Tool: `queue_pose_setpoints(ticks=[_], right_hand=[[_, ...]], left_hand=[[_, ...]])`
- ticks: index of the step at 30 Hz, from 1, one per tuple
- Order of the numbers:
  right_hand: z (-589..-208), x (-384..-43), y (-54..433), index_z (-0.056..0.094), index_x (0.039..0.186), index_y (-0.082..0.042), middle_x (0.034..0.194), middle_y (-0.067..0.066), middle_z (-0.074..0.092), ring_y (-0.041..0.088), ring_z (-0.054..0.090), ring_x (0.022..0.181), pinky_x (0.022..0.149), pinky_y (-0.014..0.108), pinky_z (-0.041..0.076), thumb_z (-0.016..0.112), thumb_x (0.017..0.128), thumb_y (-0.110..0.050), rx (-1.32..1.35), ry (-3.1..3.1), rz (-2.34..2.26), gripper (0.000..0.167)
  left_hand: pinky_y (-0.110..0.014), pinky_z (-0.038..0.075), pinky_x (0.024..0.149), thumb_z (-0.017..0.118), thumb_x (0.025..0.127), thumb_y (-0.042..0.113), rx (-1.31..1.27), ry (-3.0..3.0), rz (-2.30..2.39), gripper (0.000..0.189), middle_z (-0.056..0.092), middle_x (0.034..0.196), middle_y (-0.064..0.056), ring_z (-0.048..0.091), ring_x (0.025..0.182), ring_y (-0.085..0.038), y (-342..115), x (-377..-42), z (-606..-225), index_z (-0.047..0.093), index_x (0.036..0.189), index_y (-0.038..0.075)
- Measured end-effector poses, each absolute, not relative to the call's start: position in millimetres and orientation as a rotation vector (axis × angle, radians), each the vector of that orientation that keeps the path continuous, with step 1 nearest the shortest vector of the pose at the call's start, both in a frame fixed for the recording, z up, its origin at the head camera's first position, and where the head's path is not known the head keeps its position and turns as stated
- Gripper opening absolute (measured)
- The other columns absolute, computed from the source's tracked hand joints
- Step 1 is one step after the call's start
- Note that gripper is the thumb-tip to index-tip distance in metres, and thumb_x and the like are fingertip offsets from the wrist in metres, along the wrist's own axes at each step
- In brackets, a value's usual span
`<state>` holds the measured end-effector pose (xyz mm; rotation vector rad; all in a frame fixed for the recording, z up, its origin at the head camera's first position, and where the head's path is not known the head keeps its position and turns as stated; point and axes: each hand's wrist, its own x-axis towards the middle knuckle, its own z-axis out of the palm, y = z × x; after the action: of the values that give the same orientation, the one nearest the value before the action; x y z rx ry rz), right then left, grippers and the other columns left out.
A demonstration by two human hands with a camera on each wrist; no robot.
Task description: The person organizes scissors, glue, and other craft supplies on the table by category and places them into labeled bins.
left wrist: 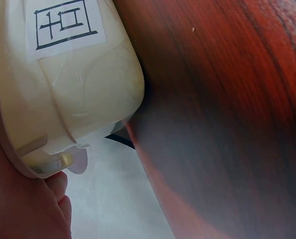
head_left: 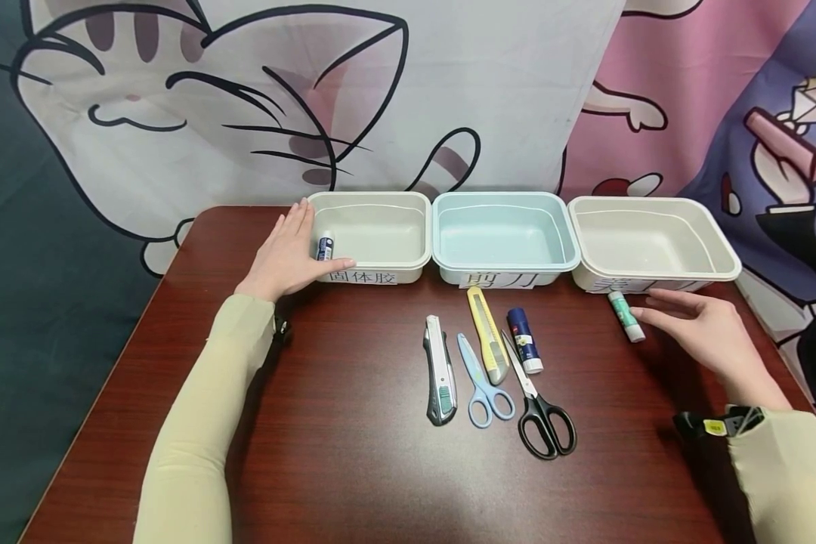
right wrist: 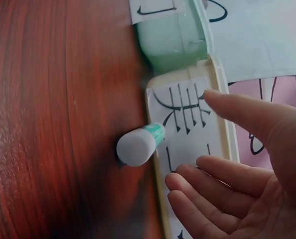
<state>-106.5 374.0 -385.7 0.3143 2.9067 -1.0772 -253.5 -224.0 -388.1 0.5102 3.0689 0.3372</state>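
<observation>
My left hand (head_left: pixel 289 253) lies over the left corner of a cream bin (head_left: pixel 415 261), fingers straight along its side and thumb across the front rim. Inside that bin stands a dark blue glue stick (head_left: pixel 325 248) by the left wall. At the right, a green glue stick with a white cap (head_left: pixel 625 316) lies on the table against the front of another cream bin (head_left: pixel 727 264). My right hand (head_left: pixel 697 329) is just right of this stick, thumb and fingers spread apart with nothing between them; in the right wrist view the stick (right wrist: pixel 140 144) is beyond the fingertips.
A light blue bin (head_left: pixel 506 261) stands between the cream ones, all with paper labels. On the table lie a grey box cutter (head_left: pixel 440 370), a yellow box cutter (head_left: pixel 487 332), blue scissors (head_left: pixel 486 389), black-handled scissors (head_left: pixel 544 423) and a dark blue glue stick (head_left: pixel 523 340).
</observation>
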Motion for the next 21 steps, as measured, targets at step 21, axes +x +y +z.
queue_pose_setpoints(ticks=[21], right_hand=[[-402.5, -124.5, 373.6, 0.071, 0.122, 0.004, 0.09, 0.006, 0.076, -0.006, 0.055, 0.069, 0.062, 0.017, 0.04, 0.08, 0.091, -0.024, 0.081, 3.007, -0.924, 0.043]], left_hand=[[-0.04, -0.003, 0.123, 0.049, 0.082, 0.087, 0.509, 3.064, 0.349, 0.129, -0.001, 0.168, -0.019, 0.0, 0.154, -0.032, -223.4, -252.5, -386.4, 0.002, 0.16, -0.005]])
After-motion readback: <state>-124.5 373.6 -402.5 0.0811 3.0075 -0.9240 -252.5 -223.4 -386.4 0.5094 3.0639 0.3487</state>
